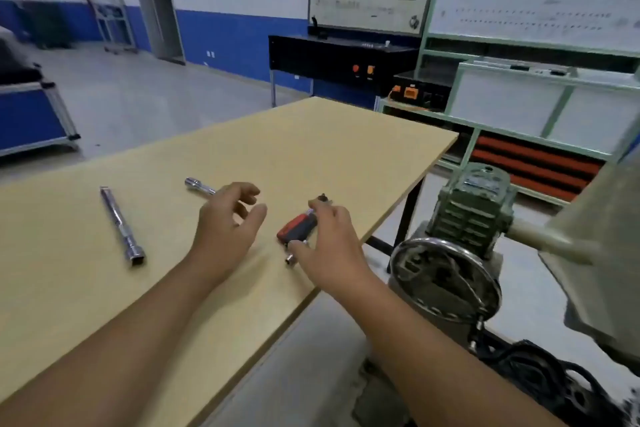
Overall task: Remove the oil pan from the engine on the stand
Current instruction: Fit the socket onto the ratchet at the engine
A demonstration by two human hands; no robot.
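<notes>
A ratchet wrench (298,226) with a red and black handle lies on the wooden table (311,142). My right hand (329,246) is over it, with fingertips on its head end and thumb near its lower end. My left hand (230,224) hovers just left of the ratchet with relaxed, slightly curled fingers and holds nothing. A chrome extension bar (199,185) sticks out from behind my left hand. A long chrome socket tube (122,228) lies further left. The engine stand's green gearbox (474,204) and handwheel (446,279) are at the right; the engine (602,253) is blurred at the right edge.
The table's right edge runs diagonally beside the stand. Black cables (540,371) lie on the floor under the stand. Training panels and a green-framed bench (540,104) stand behind. A blue cart (31,114) is far left on open grey floor.
</notes>
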